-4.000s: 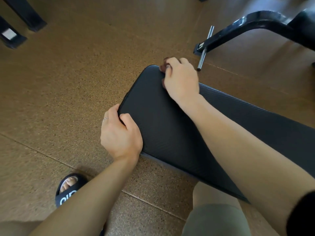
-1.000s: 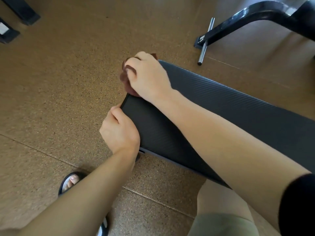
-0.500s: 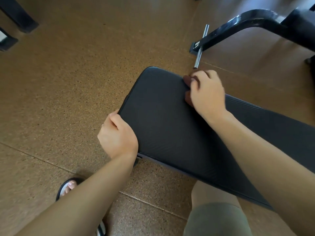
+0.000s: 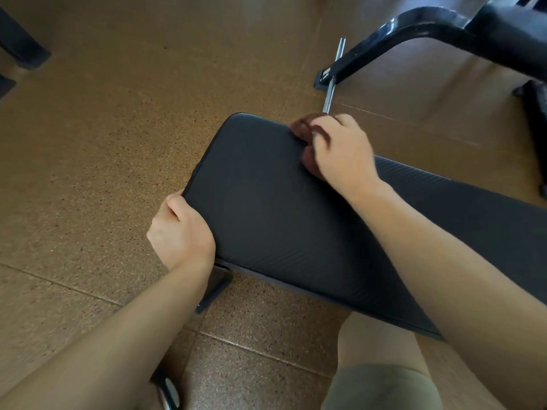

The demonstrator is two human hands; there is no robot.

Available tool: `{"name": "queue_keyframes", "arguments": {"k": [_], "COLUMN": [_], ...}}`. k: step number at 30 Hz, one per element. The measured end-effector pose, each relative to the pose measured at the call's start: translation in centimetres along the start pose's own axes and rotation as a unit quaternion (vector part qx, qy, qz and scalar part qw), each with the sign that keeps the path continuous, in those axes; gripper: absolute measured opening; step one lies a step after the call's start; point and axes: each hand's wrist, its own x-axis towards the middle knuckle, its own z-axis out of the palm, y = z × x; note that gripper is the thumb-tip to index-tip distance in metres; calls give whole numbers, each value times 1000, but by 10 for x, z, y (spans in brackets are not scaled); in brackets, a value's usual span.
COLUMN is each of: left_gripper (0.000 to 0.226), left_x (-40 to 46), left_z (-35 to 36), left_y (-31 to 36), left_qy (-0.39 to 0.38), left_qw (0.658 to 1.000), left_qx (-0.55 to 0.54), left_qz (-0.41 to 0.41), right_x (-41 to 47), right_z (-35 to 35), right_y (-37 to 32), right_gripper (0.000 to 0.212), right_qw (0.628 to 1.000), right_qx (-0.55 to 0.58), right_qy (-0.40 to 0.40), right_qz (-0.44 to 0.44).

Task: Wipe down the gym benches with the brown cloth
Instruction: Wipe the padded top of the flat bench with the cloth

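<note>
Brown speckled floor [image 4: 103,143]; black padded surface [image 4: 281,217]. Left hand [image 4: 180,235] gripping its eight-o'clock corner, right hand [image 4: 343,155] clutching brown cloth [image 4: 302,130] at one o'clock.

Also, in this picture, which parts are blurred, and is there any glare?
Head view: the right hand and the brown cloth it grips are motion-blurred; the left hand on the black padded bench is sharp; glare streaks the glossy black metal frame; wide-angle distortion bends the edges.
</note>
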Motion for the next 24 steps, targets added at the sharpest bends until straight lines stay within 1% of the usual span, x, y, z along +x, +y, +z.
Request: {"name": "queue_keyframes", "arguments": {"k": [2,4,6,8,11,13,17,19,21,24], "left_gripper": [48,49,48,47,47,47,52,52,48,46], "left_x": [-1,-1,0,-1,1,2,2,4,5,5], "left_z": [-1,-1,1,2,3,4,5,5,3,0], "left_y": [1,1,1,1,0,-1,-2,-3,-3,-4], "left_qy": [-6,-1,4,9,14,18,17,12,4,-8], "left_qw": [1000,1000,1000,1000,1000,1000,1000,1000,1000,999], "left_qx": [-1,-9,-12,-14,-13,-5,6,4,2,5], "left_qz": [-2,-2,-2,-7,-7,-5,10,13,18,31], "right_x": [-16,-25,-23,-11,8,18,31,30,18,-33], "right_z": [-25,-35,-28,-15,11,29,56,67,73,60], "right_y": [29,43,39,22,-16,-42,-98,-119,-132,-133], "right_gripper": [29,29,28,28,31,34,26,25,25,24], "right_qw": [998,993,989,989,995,998,998,998,995,984], "right_qx": [-19,-30,-31,-26,-6,-13,-52,-39,-10,49], "right_qy": [4,13,22,23,22,24,18,13,-2,-40], "right_qz": [65,112,140,146,97,60,-1,-44,-100,-169]}}
